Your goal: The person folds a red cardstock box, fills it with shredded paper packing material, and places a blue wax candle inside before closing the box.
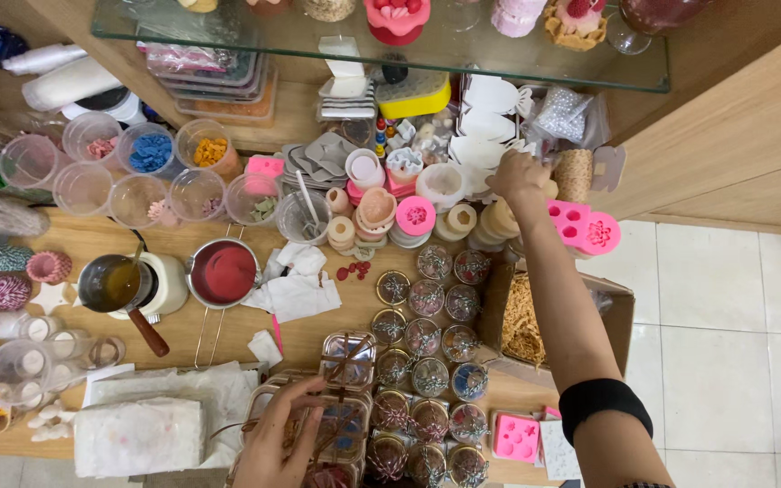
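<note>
the person's left hand [280, 440] rests low at the near edge of the wooden table [92, 237], its fingers [305, 400] curled loosely over a clear plastic box [347, 360] tied with thin brown string [347, 348]; the hand touches the box and the string, but whether the fingers actually pinch the string cannot be told. the box sits at the near middle of the table, just left of the rows of small round tins [427, 336] with decorated tops, which run in lines from mid-table down to the near edge.

the right hand [517, 176] is stretched far out to the back of the table, arm extended, a black band [604, 402] around the forearm. its fingers are bent down among a stack of tan round pieces [497, 220] and white cut-out shapes [490, 122]; they seem closed around something small, yet what they grasp is hidden.

just right of that hand lies a bright pink silicone mould [585, 228], and behind it a spool of twine [574, 173]. a cardboard box [621, 312] of shredded straw-coloured filler stands at the right edge of the table. to the left are a small pot with red wax [224, 271], a second pot with amber liquid [119, 282], and clear cups [151, 152] holding coloured bits. crumpled white tissue [293, 287] lies between the pots and the tins. a glass shelf [499, 63] hangs over the back.
</note>
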